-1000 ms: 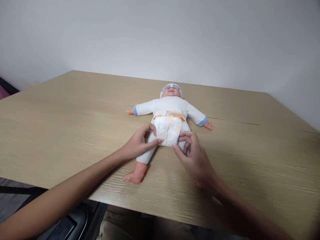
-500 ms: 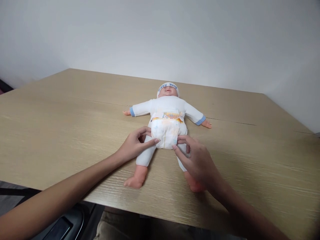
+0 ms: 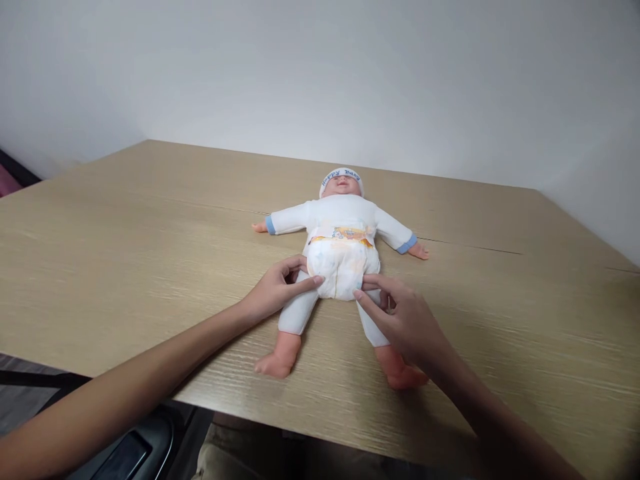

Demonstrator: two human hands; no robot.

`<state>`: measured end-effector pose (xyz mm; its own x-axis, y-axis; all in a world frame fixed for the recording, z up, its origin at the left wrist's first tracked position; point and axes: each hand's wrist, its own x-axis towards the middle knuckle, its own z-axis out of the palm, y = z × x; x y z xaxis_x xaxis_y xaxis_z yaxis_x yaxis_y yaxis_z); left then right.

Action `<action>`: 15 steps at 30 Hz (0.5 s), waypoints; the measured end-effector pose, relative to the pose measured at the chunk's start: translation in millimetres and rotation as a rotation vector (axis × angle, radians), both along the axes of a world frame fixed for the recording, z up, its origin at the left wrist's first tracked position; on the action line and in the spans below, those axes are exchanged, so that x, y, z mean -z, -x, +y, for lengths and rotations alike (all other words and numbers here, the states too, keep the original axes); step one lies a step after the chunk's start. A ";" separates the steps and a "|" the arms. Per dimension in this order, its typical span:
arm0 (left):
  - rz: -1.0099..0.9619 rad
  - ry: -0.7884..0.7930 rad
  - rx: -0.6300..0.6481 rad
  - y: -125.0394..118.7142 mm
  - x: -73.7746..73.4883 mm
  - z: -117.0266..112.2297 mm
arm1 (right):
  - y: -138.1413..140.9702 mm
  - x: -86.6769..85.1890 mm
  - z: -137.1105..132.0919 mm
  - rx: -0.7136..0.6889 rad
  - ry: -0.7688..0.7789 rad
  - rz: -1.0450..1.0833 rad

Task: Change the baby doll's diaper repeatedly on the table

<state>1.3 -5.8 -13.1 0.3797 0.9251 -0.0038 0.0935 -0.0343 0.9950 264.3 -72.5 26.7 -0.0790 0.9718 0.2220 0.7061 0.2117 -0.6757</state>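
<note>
A baby doll (image 3: pixel 340 208) in a white suit with blue cuffs and a white cap lies on its back on the table, arms spread and feet toward me. Around its hips sits a white diaper (image 3: pixel 336 267) with an orange printed waistband. At the diaper's left leg edge, my left hand (image 3: pixel 283 285) is closed, its thumb on the front and its fingers tucked beside the doll's thigh. My right hand (image 3: pixel 403 310) pinches the opposite leg edge between thumb and fingers. The right hand partly covers the doll's leg on that side.
The wooden table (image 3: pixel 165 267) has a thin seam running across it, and a pale wall (image 3: pixel 320 80) rises behind. Below the near edge, at lower left, is a grey and black object (image 3: pixel 127 457) with a dark panel.
The whole scene sits slightly farther right in the picture. Both hands stay at the diaper's leg edges, and a little more of the doll's foot shows beside my right hand.
</note>
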 end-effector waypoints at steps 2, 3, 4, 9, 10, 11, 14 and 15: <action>-0.026 0.009 0.007 0.0 0.4 0.5 | 2.0 6.0 0.0 0.014 -0.020 0.027; -0.041 0.016 0.012 0.0 0.5 0.7 | 2.9 8.9 0.0 0.026 -0.022 0.047; -0.057 0.025 0.013 0.0 0.5 0.9 | 3.6 11.4 0.1 0.039 -0.015 0.068; -0.106 0.067 0.008 0.2 1.0 1.4 | 4.1 16.5 1.5 0.089 0.055 0.148; -0.112 0.070 0.010 0.2 1.3 1.6 | 4.0 16.0 1.9 0.090 0.057 0.156; -0.117 0.070 0.012 0.3 1.7 1.8 | 3.9 15.3 2.3 0.086 0.058 0.161; -0.129 0.075 0.017 0.7 2.3 2.6 | 4.1 12.9 3.3 0.068 0.063 0.171; -0.131 0.079 0.020 0.9 2.4 3.0 | 4.2 12.5 3.6 0.065 0.064 0.172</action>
